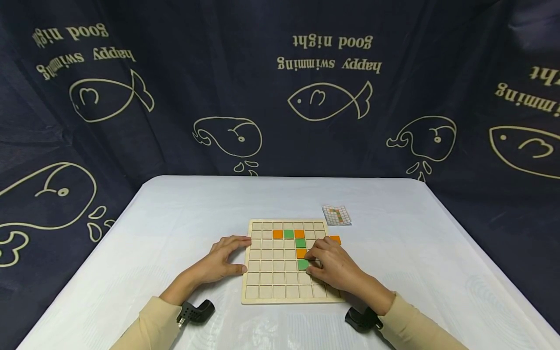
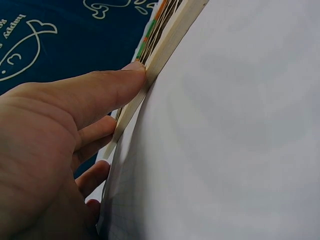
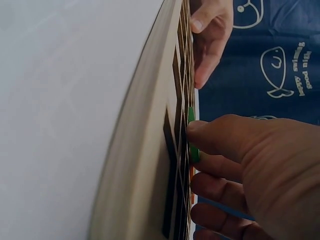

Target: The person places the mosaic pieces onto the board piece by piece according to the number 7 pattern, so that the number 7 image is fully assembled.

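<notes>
A pale wooden grid board (image 1: 265, 278) lies flat on the white table. Orange and green square tiles sit in its cells: a row along the upper part with an orange tile (image 1: 278, 234) at its left end, and a column running down from the row's right end. My right hand (image 1: 334, 265) pinches a green tile (image 1: 303, 264) between thumb and index finger at the column's lower end; the tile also shows at the fingertips in the right wrist view. My left hand (image 1: 218, 260) touches the board's left edge with thumb and fingertips, its fingers extended.
Beyond the board's upper right corner lies a small card (image 1: 336, 215) printed with a coloured grid pattern. A loose orange tile (image 1: 335, 240) shows beside the board, partly behind my right hand. A dark curtain (image 1: 280, 146) with fish and whale drawings hangs behind the table.
</notes>
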`<state>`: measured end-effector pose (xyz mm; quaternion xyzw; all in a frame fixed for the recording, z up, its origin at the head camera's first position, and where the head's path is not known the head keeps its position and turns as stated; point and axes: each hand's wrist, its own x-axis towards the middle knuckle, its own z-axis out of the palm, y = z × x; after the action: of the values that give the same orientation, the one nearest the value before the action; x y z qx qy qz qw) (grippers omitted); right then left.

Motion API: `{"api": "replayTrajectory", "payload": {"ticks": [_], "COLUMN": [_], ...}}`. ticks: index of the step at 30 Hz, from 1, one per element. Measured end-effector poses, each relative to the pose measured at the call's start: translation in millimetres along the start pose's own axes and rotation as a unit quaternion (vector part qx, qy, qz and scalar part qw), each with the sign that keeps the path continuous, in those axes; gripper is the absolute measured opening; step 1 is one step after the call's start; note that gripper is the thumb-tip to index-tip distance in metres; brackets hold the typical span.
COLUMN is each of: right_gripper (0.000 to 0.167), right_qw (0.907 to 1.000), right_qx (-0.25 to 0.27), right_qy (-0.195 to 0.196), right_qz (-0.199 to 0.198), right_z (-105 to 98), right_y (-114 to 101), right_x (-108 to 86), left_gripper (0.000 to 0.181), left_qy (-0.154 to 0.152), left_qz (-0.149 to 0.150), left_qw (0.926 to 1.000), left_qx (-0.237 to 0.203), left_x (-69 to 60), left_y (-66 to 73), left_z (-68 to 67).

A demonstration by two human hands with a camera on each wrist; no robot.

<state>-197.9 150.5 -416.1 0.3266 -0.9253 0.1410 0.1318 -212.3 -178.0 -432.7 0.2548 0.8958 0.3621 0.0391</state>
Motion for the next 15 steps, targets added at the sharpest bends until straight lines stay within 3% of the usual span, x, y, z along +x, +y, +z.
{"api": "replayTrajectory", "payload": {"ticks": [15], "right_gripper": [0.023], "right_qw": [1.0000], "right_qx": [-0.002], "right_qy": [0.004], "right_qz": [0.003], "right_z": [0.8], "right_y": [1.4], "right_x": [-0.1], "left_gripper": [0.064], "left_qy": [-0.002], "left_qz": [-0.002], "left_qw": [1.0000], "left_qx": [-0.002], "left_x": [0.0], "left_y": [-1.1], "left_z": [0.6]}}
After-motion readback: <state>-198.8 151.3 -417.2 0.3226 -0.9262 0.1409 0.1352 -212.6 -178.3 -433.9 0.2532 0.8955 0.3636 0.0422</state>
